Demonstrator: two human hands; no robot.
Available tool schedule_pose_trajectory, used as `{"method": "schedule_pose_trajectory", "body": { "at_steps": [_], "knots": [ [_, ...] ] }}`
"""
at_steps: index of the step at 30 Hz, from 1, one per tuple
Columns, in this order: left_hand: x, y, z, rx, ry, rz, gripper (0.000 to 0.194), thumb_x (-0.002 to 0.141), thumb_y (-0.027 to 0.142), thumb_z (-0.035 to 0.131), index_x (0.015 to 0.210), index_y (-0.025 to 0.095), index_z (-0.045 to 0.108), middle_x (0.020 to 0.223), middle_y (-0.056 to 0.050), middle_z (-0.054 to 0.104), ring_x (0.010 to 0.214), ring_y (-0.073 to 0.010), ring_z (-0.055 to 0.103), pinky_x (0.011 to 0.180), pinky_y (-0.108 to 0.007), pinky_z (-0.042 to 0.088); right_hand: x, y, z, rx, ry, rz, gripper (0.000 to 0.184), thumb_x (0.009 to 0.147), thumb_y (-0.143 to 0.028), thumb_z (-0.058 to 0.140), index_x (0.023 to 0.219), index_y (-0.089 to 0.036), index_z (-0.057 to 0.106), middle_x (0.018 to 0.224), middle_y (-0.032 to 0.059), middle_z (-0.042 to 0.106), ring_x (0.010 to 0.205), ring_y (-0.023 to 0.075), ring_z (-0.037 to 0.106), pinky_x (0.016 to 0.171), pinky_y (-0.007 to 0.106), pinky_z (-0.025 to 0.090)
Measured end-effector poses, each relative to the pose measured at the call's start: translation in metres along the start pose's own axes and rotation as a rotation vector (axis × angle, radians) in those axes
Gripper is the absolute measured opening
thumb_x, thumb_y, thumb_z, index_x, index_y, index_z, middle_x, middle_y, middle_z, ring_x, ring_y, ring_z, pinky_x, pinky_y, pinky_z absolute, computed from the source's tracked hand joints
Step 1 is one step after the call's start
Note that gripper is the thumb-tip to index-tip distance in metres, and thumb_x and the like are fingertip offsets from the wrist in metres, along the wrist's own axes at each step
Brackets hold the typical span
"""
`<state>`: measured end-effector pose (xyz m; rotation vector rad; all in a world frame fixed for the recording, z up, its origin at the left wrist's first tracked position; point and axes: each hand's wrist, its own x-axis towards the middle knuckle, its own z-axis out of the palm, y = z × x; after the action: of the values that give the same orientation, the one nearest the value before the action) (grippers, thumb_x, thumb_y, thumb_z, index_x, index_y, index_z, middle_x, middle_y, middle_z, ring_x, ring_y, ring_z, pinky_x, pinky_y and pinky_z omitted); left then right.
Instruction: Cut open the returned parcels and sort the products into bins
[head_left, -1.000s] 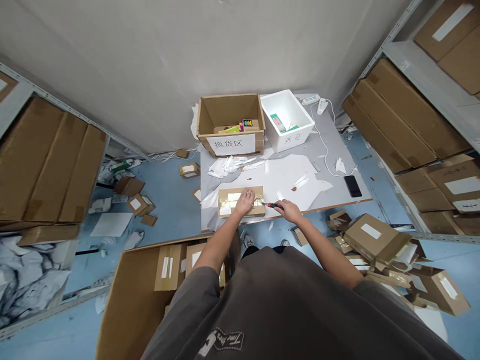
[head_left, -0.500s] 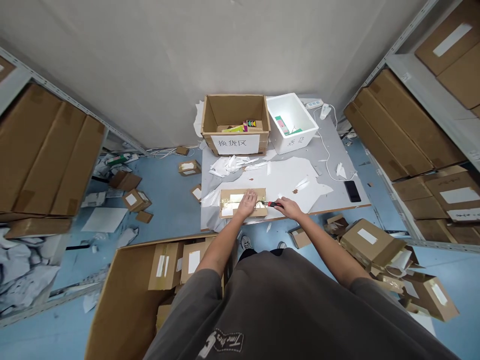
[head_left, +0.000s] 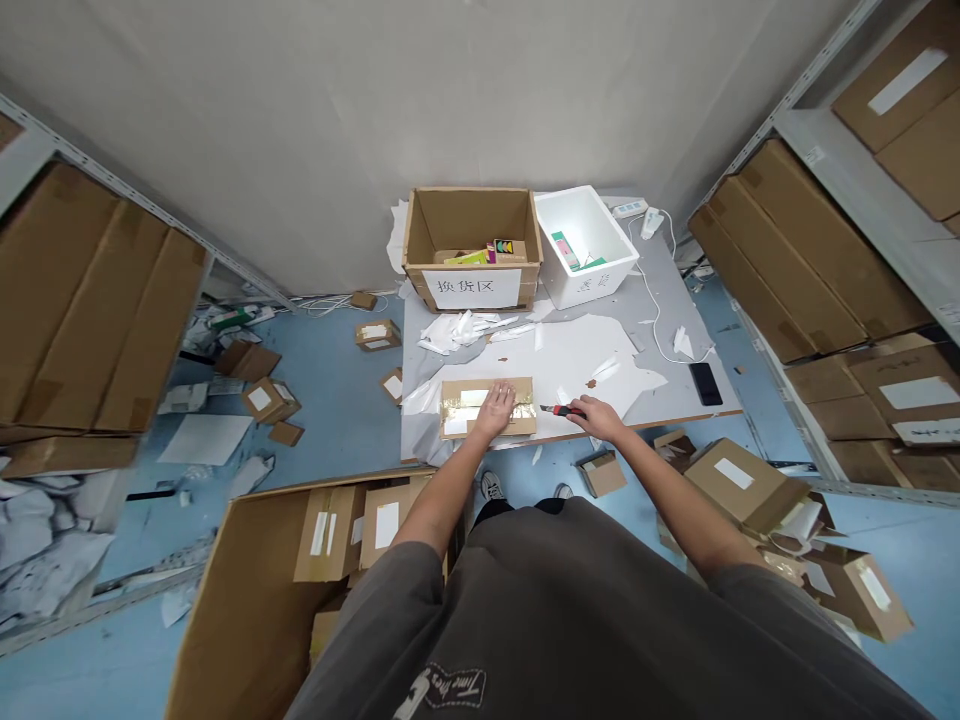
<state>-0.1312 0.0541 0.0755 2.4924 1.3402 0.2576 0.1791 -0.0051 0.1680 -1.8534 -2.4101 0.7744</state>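
Observation:
A taped cardboard box (head_left: 454, 398) with white labels lies near the front edge of the table (head_left: 675, 300). My left hand (head_left: 496, 408) rests flat on its top, fingers stretched out. My right hand (head_left: 598, 416) is closed round a red and black utility knife (head_left: 561, 410). The knife's blade points left and sits just off the right end of the box, apart from it. Clear tape shines across the top on both sides of my left hand.
An open carton (head_left: 472, 230) with small packages and a white foam box (head_left: 589, 250) stand at the back of the table. Torn paper (head_left: 457, 332) and a phone (head_left: 705, 384) lie there too. A large open carton (head_left: 247, 590) is at my left; boxes (head_left: 727, 480) are heaped right.
The knife has moved from the tape on top of the box to the right, off its end. My left hand stays on the box. The view has shifted slightly.

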Motion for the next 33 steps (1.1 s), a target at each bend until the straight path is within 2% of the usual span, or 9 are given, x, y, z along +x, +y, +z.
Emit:
{"method": "schedule_pose_trajectory", "body": {
  "at_steps": [4, 10, 15, 21, 27, 30, 33],
  "knots": [
    [-0.001, -0.001, 0.002, 0.0, -0.008, 0.003, 0.048, 0.106, 0.022, 0.045, 0.151, 0.008, 0.057, 0.159, -0.026, 0.054, 0.159, -0.0324, 0.039, 0.132, -0.06, 0.031, -0.004, -0.007, 0.009, 0.055, 0.009, -0.038, 0.028, 0.108, -0.044, 0.056, 0.122, -0.026, 0.071, 0.111, 0.0067, 0.068, 0.105, 0.0232, 0.064, 0.082, 0.029, 0.043],
    [-0.002, -0.003, 0.006, 0.008, 0.014, -0.004, 0.048, 0.108, 0.024, 0.044, 0.151, 0.009, 0.058, 0.159, -0.024, 0.055, 0.159, -0.0324, 0.039, 0.131, -0.06, 0.033, 0.017, -0.025, 0.016, 0.037, 0.014, -0.027, 0.028, 0.109, -0.043, 0.055, 0.124, -0.026, 0.07, 0.112, 0.0071, 0.068, 0.106, 0.0228, 0.063, 0.082, 0.029, 0.043],
    [-0.001, -0.002, 0.006, -0.006, 0.01, -0.008, 0.048, 0.109, 0.025, 0.043, 0.15, 0.008, 0.059, 0.16, -0.024, 0.054, 0.16, -0.0335, 0.037, 0.131, -0.06, 0.033, 0.024, -0.022, 0.013, -0.023, 0.013, -0.021, 0.027, 0.108, -0.042, 0.058, 0.126, -0.026, 0.071, 0.113, 0.0084, 0.067, 0.109, 0.024, 0.061, 0.084, 0.029, 0.043],
    [-0.003, 0.003, 0.001, -0.032, -0.009, -0.015, 0.05, 0.107, 0.023, 0.049, 0.155, 0.012, 0.055, 0.162, -0.023, 0.052, 0.161, -0.0334, 0.036, 0.132, -0.063, 0.03, 0.036, -0.019, 0.018, -0.022, 0.042, -0.009, 0.029, 0.109, -0.042, 0.054, 0.127, -0.026, 0.071, 0.113, 0.0088, 0.066, 0.11, 0.0248, 0.06, 0.084, 0.03, 0.044],
    [-0.003, 0.004, -0.007, -0.022, -0.001, -0.018, 0.046, 0.11, 0.029, 0.046, 0.15, 0.009, 0.058, 0.162, -0.023, 0.052, 0.161, -0.0319, 0.037, 0.132, -0.058, 0.032, 0.027, -0.009, 0.01, 0.034, 0.044, 0.011, 0.031, 0.105, -0.043, 0.057, 0.124, -0.023, 0.071, 0.113, 0.0105, 0.069, 0.109, 0.0263, 0.062, 0.086, 0.031, 0.046],
    [-0.005, 0.005, -0.01, -0.041, 0.024, -0.025, 0.046, 0.11, 0.034, 0.048, 0.148, 0.011, 0.06, 0.162, -0.022, 0.053, 0.161, -0.0321, 0.036, 0.132, -0.059, 0.033, 0.009, -0.005, 0.008, 0.191, 0.083, 0.12, 0.034, 0.104, -0.046, 0.055, 0.124, -0.023, 0.07, 0.11, 0.0094, 0.072, 0.1, 0.025, 0.065, 0.083, 0.032, 0.047],
    [-0.006, 0.006, -0.018, -0.095, 0.058, -0.031, 0.047, 0.11, 0.036, 0.047, 0.149, 0.014, 0.06, 0.163, -0.019, 0.053, 0.161, -0.0317, 0.036, 0.131, -0.06, 0.035, -0.009, -0.013, 0.018, 0.534, 0.175, 0.341, 0.044, 0.101, -0.06, 0.047, 0.118, -0.024, 0.067, 0.082, 0.002, 0.068, 0.073, 0.0215, 0.063, 0.069, 0.032, 0.05]
  ]
}}
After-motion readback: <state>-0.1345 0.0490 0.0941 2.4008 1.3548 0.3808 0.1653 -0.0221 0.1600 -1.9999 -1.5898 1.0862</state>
